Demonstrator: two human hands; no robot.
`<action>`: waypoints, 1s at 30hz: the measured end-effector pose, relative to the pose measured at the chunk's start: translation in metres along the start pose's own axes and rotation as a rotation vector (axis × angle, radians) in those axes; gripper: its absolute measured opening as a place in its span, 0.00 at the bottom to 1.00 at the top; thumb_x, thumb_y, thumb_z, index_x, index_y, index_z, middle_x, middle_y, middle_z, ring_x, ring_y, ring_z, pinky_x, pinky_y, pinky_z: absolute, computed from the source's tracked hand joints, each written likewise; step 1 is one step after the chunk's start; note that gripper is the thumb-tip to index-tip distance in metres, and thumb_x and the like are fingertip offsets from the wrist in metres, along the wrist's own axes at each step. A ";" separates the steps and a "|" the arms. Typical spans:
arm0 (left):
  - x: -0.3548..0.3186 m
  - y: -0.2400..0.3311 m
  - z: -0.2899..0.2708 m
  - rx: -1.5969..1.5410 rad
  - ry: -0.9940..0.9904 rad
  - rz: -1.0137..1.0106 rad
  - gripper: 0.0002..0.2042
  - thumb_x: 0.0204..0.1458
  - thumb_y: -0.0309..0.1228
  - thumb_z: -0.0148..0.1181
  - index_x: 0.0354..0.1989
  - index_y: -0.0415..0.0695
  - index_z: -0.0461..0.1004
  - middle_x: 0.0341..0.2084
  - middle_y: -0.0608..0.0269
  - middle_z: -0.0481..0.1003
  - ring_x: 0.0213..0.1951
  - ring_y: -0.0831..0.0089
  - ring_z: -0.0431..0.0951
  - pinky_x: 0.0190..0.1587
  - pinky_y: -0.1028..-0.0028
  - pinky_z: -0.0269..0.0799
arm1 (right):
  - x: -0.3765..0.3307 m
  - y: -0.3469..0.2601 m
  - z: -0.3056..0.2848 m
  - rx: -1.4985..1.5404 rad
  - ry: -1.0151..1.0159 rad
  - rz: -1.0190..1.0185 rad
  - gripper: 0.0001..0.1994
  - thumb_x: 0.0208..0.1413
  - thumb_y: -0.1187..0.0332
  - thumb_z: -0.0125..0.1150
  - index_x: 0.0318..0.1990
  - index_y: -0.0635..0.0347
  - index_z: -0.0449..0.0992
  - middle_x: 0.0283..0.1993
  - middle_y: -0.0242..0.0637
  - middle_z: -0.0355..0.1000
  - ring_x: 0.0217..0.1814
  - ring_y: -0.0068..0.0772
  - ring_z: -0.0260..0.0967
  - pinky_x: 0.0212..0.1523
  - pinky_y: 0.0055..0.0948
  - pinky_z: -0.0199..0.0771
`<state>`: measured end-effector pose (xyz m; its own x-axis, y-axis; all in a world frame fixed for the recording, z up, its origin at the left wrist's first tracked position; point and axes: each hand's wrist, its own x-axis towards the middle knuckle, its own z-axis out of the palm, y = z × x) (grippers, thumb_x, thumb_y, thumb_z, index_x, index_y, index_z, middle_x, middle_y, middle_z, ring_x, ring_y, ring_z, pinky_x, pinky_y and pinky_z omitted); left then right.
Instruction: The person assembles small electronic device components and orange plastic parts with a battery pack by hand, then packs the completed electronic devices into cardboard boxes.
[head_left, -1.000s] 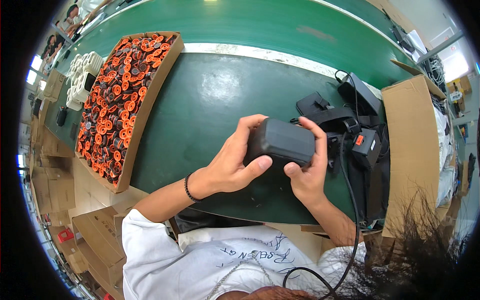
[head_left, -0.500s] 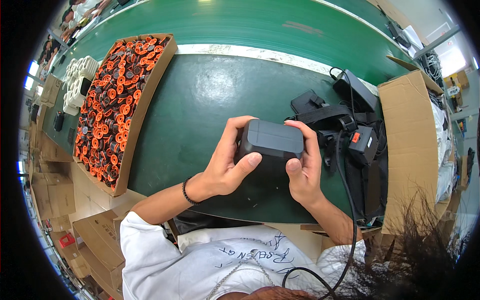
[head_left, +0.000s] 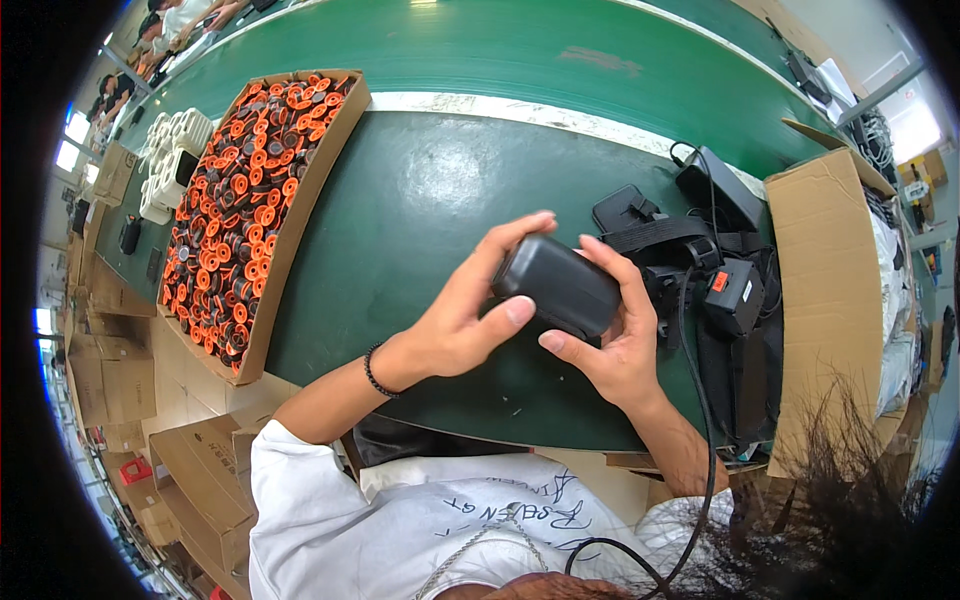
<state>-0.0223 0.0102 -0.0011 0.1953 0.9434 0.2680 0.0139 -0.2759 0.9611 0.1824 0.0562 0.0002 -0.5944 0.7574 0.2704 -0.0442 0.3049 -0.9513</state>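
Observation:
A black rounded box-shaped case (head_left: 562,284) is held between my two hands above the green tabletop (head_left: 420,220). My left hand (head_left: 475,310) grips its left end, thumb along the near side and fingers around the far side. On the right end, my right hand (head_left: 615,335) has its fingers against the far edge and its thumb near the front. The case is tilted, its right end lower in the view. Its underside is hidden.
On the left stands a cardboard tray (head_left: 318,215) full of orange and black round parts, with white plastic pieces (head_left: 172,160) beyond. Black straps (head_left: 650,232), a black box (head_left: 735,297) with a cable, and an open carton (head_left: 825,310) lie to the right. A green conveyor belt (head_left: 480,50) runs behind.
The black case has turned clockwise and rolled between my hands, so a different, smoother face shows. My right thumb has shifted left, and the whole view has swung slightly.

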 end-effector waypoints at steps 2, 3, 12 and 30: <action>-0.004 0.002 0.009 -0.123 0.041 -0.066 0.30 0.64 0.36 0.48 0.73 0.42 0.47 0.62 0.50 0.59 0.62 0.63 0.62 0.64 0.63 0.60 | -0.001 0.001 0.011 0.316 0.121 0.096 0.44 0.47 0.71 0.77 0.70 0.61 0.56 0.63 0.43 0.60 0.62 0.33 0.65 0.62 0.31 0.68; -0.007 0.000 0.011 -0.124 0.060 -0.081 0.31 0.64 0.35 0.48 0.72 0.42 0.46 0.60 0.49 0.59 0.60 0.63 0.62 0.64 0.63 0.60 | 0.000 -0.001 0.013 0.279 0.109 0.080 0.43 0.51 0.69 0.73 0.71 0.61 0.51 0.62 0.45 0.59 0.61 0.34 0.64 0.62 0.34 0.67; -0.015 -0.001 0.016 -0.060 0.037 -0.069 0.34 0.60 0.36 0.46 0.71 0.38 0.40 0.61 0.47 0.54 0.63 0.61 0.58 0.67 0.59 0.53 | -0.007 0.002 0.017 0.184 0.098 0.076 0.37 0.56 0.67 0.62 0.68 0.62 0.47 0.62 0.50 0.56 0.63 0.38 0.59 0.64 0.38 0.63; -0.012 -0.008 0.009 0.007 0.066 0.019 0.30 0.62 0.39 0.57 0.67 0.38 0.53 0.53 0.52 0.64 0.53 0.66 0.68 0.52 0.68 0.71 | -0.003 0.011 0.010 0.089 0.209 -0.010 0.38 0.41 0.58 0.83 0.54 0.64 0.62 0.46 0.39 0.70 0.47 0.26 0.72 0.48 0.26 0.74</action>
<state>-0.0164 -0.0010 -0.0123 0.1301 0.9481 0.2900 0.0182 -0.2948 0.9554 0.1755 0.0514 -0.0130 -0.4142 0.8607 0.2960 -0.1257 0.2680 -0.9552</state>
